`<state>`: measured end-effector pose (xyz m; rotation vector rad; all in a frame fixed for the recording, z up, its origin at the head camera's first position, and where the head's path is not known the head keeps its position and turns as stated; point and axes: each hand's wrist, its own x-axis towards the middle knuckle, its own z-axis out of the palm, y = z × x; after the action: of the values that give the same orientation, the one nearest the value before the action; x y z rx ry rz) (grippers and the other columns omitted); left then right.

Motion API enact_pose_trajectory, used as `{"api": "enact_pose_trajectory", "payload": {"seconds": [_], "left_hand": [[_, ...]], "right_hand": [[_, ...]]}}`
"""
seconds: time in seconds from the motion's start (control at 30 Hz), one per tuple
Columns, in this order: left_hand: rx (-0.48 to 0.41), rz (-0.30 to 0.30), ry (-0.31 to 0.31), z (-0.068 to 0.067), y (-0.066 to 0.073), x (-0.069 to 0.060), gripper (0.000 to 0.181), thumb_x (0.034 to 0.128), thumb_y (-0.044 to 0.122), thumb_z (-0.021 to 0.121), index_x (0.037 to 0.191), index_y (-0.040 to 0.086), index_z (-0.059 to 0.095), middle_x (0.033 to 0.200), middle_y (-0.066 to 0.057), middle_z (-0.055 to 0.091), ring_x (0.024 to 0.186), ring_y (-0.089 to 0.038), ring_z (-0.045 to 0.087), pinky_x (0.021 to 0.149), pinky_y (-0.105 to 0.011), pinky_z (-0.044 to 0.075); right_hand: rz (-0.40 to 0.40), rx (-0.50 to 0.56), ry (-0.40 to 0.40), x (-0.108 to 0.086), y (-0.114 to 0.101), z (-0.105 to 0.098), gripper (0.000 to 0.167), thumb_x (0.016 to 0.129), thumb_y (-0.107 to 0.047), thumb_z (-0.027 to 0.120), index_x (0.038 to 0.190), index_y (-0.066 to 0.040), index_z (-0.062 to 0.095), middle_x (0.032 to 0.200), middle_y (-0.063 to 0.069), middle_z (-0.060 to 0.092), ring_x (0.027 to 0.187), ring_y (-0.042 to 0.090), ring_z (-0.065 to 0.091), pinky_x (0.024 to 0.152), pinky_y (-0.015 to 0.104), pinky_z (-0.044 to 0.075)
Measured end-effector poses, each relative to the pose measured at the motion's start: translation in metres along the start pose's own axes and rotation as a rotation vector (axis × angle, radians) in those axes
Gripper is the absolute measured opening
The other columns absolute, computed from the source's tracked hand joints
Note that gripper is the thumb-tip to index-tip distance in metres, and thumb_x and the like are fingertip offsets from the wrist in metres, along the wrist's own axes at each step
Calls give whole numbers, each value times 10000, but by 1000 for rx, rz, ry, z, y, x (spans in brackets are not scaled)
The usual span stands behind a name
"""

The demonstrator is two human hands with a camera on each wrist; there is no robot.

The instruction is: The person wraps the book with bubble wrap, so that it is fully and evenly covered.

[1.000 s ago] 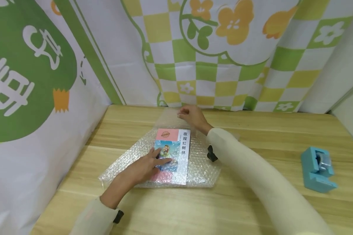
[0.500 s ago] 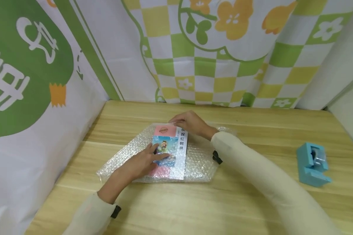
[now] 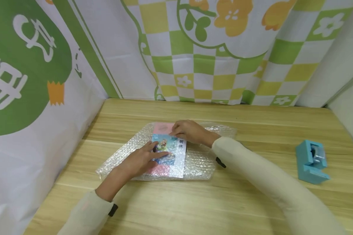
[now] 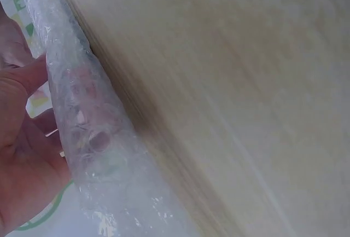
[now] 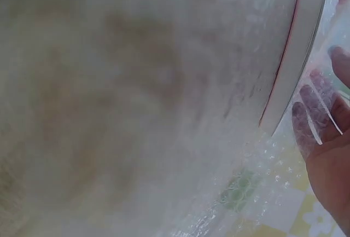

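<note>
A book (image 3: 178, 164) with a pink and blue cover lies on the table, wrapped in clear bubble wrap (image 3: 200, 164). My left hand (image 3: 138, 160) rests on the lower left of the cover, fingers spread over the wrap. At the book's upper right, my right hand (image 3: 189, 132) pinches the top flap of wrap, folded down across the cover. Close up in the right wrist view, the book's page edge (image 5: 290, 67) shows beside my right hand (image 5: 333, 149), with wrap over its fingers. In the left wrist view, bubble wrap (image 4: 98, 133) partly covers my left fingertips.
A blue tape dispenser (image 3: 309, 164) stands at the right of the wooden table (image 3: 194, 209). A patterned cloth (image 3: 204, 65) hangs along the back edge, and a white and green sheet (image 3: 85, 98) along the left. Some wrap extends right, under my right forearm.
My right hand has drawn the top flap of bubble wrap from beyond the book down over its upper cover. My left hand stays on the book. The view has shifted slightly.
</note>
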<state>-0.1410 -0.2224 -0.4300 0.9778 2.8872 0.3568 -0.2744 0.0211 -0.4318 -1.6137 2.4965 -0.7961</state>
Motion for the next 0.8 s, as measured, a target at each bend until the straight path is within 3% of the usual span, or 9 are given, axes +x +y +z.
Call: {"api": "enact_pose_trajectory", "payload": {"seconds": [0.1,0.2,0.4,0.53,0.7,0.8], "left_hand": [[19,17,16,1,0,2,558,899,97,763,1412,250,605,1486,-326,376,1306,-492,450,818,-444,575],[46,41,13,-1,0,3,565,904,109,762,1421,259,594,1537,-319,300,1311,-508,434,804,-428,579],[26,108,-70,-9,-7,7,548,929,128,734,1445,205,567,1582,-234,282,1341,-619,277,962,-600,464],[-28,95,-133,-11,-12,8,548,940,162,724,1457,222,551,1594,-179,292,1366,-604,240,1026,-631,388],[-46,94,-143,-11,-15,9,557,938,171,727,1461,229,544,1598,-174,285,1374,-603,217,1044,-635,362],[-32,104,-129,-11,-16,9,554,933,168,732,1454,218,552,1592,-181,296,1369,-609,223,1039,-625,374]], "right_hand": [[-5,-54,-15,-3,0,0,202,931,-75,714,1127,-77,763,1140,120,676,1023,245,652,907,339,526],[-16,-98,-28,-5,-1,0,208,916,-95,734,1122,-90,765,1154,124,667,1033,248,640,915,347,520],[-46,-131,-49,-5,-3,2,240,892,-123,762,1127,-72,755,1163,146,650,1065,265,616,969,369,489],[-33,-127,-85,-6,-6,2,285,909,-144,750,1182,-64,728,1219,157,625,1099,271,600,991,378,476],[36,-123,-103,-15,-10,-2,408,955,-167,692,1345,-67,632,1352,185,561,1227,321,540,1056,457,422],[162,-127,-29,-27,-11,-9,472,972,-184,669,1424,-101,565,1421,181,510,1307,340,466,1100,508,353]]}}
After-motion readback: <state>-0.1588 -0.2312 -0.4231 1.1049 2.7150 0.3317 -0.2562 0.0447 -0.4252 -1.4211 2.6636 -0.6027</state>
